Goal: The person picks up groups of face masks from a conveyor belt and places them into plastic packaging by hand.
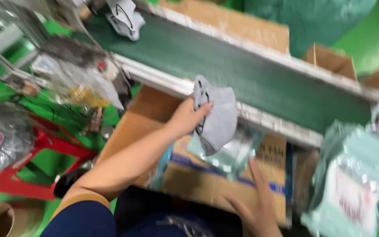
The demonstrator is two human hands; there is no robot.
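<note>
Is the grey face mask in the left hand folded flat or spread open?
Folded flat: the grey face mask hangs as one flat half-shape from the left hand, dark ear loops along its edge.

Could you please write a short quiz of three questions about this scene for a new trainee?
1. True or false: the left hand holds a grey face mask near the edge of the green conveyor belt.
2. Which thing does the right hand touch? A) a red stool, B) a clear plastic pouch over a cardboard box, C) a metal tool.
3. Fill in: another grey mask lies farther up on the ______.

Key:
1. True.
2. B; the fingers reach the pouch's lower edge, though blur hides the exact grip.
3. Belt.
</note>
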